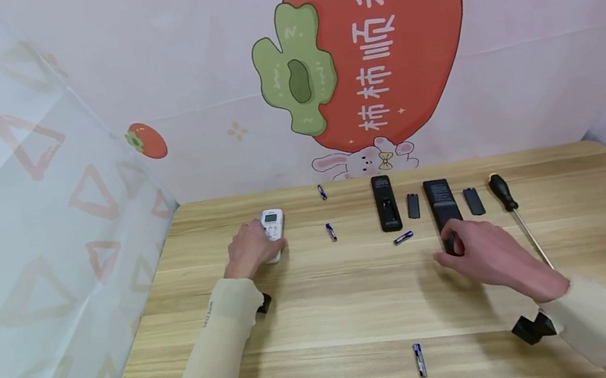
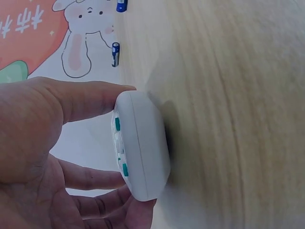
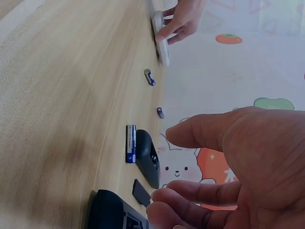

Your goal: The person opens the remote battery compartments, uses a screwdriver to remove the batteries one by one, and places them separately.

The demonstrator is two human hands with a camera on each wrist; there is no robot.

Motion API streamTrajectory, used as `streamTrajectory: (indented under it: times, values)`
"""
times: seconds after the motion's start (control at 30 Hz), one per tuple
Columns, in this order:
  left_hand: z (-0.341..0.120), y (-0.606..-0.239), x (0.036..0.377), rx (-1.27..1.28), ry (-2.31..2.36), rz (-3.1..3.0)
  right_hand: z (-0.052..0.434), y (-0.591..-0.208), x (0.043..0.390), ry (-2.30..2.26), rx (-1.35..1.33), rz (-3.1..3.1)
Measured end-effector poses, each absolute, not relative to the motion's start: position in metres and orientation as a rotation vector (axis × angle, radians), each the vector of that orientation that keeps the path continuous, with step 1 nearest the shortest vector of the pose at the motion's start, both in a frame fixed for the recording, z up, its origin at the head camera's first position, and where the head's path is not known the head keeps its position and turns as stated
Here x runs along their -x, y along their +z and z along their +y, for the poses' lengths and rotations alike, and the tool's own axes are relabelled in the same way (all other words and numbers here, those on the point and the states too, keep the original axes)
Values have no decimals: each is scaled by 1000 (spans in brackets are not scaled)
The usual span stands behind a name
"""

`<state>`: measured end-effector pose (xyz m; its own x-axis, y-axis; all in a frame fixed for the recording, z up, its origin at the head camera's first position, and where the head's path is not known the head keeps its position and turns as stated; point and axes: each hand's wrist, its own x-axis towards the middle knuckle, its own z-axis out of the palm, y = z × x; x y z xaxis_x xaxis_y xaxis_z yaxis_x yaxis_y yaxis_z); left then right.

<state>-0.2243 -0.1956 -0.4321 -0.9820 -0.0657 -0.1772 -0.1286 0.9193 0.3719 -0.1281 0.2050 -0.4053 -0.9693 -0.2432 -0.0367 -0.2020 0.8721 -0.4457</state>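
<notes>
From the head cam, the left hand is wrapped around the near end of the white remote, which lies on the wooden table with its long axis running away from the person. Over on the other side, the right hand sits at the near end of the black remote, same front-to-back orientation, fingers curled onto its tip. So each hand has its own remote directly ahead of it.

Left wrist cam: the white remote is pinched edge-on between the thumb above and the fingers below, so that's a proper grip, not just a touch.

Right wrist cam: the right hand looks half open, fingers bent and spread, fingertips right at the black remote. Can't tell here whether it's actually clamped on. A loose battery lies just beyond.
</notes>
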Motion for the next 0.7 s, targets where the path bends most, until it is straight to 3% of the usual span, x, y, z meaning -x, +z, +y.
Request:
streamTrajectory:
  times: [0.7]
  values:
    - [-147, -400, 209, -82, 594, 3002, 200, -411, 129, -721, 416, 2926]
